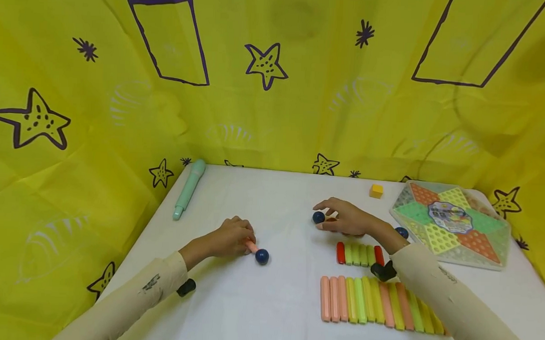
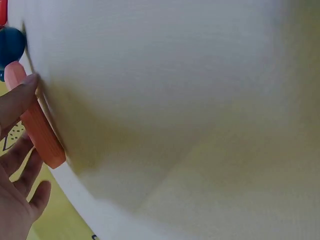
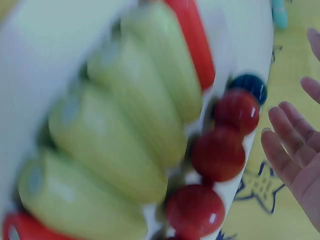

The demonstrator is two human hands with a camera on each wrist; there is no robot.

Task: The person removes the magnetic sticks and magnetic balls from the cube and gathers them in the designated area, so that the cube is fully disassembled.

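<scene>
My left hand [image 1: 231, 237] pinches a pink stick [image 2: 42, 132] between thumb and fingers, low over the white table. A dark blue ball [image 1: 262, 256] lies by the stick's near end. My right hand [image 1: 348, 217] is over the far right part of the table, fingers apart, with a blue ball [image 1: 318, 217] by its fingertips and thumb. In the right wrist view its fingers look loose and hold nothing. Under that hand a row of red balls [image 3: 218, 153] runs up to the blue ball [image 3: 250, 89]. Another blue ball [image 1: 402, 232] is beside the right forearm.
Green sticks between two red ones [image 1: 359, 254] lie below the right hand. Nearer is a long row of pink, yellow and green sticks [image 1: 362, 300], partly under the sleeve. A board box [image 1: 491, 225], yellow cube [image 1: 376, 191] and mint-green marker-like tube [image 1: 191, 187] lie farther back.
</scene>
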